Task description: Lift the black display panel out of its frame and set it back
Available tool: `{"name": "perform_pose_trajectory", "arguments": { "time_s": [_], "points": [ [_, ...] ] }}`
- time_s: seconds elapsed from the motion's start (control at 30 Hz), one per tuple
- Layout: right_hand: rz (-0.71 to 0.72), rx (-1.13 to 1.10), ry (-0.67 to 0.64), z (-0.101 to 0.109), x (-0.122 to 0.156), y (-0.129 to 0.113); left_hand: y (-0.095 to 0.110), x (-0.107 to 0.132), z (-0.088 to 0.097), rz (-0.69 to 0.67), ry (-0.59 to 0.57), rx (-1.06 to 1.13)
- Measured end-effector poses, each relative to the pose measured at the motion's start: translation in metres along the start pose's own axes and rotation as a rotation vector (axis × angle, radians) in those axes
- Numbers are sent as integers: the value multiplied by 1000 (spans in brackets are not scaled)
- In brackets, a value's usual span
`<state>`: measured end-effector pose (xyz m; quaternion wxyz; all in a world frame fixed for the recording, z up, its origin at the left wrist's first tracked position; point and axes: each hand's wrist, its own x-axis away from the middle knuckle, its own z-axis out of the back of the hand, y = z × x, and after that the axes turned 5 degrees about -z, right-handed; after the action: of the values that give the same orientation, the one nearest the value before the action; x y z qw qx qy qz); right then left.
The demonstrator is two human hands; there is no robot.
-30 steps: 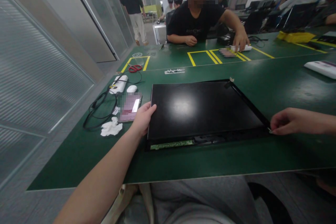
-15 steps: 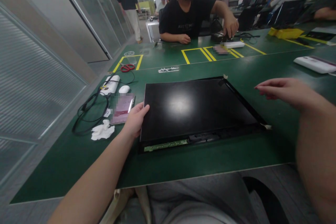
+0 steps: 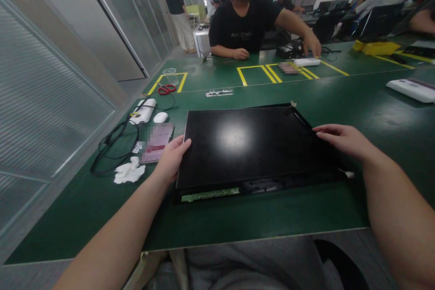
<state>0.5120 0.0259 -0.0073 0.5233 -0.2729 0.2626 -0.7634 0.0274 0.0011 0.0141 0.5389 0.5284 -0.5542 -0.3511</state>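
Note:
A large black flat display panel (image 3: 248, 145) lies on the green table (image 3: 238, 217), with a green circuit strip (image 3: 210, 194) showing along its near edge. My left hand (image 3: 170, 159) grips the panel's left edge, fingers curled over it. My right hand (image 3: 340, 139) rests on the panel's right edge with its fingers stretched out flat, holding nothing. A small white tab (image 3: 350, 174) sticks out at the panel's near right corner.
Left of the panel lie a phone (image 3: 156, 138), a crumpled white tissue (image 3: 128, 172), a black cable loop (image 3: 113, 147), a white mouse (image 3: 160, 117) and red scissors (image 3: 166, 89). A person in a black shirt (image 3: 248, 25) sits opposite. A white device (image 3: 411, 89) lies far right.
My right hand left the panel's near right corner, lifted, then came down flat on the right edge farther back. My left hand stayed on the left edge.

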Motion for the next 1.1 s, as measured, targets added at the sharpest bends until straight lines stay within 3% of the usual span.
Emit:
{"name": "perform_pose_trajectory", "arguments": {
  "time_s": [0.33,0.83,1.1],
  "points": [
    [49,249,-43,-1,0,-5,2,1,0,0,-5,-1],
    [6,256,-37,-4,-3,-4,0,-2,0,-34,95,-21],
    [43,223,-30,-4,-9,5,-5,-5,6,-70,50,-61]
  ]
}}
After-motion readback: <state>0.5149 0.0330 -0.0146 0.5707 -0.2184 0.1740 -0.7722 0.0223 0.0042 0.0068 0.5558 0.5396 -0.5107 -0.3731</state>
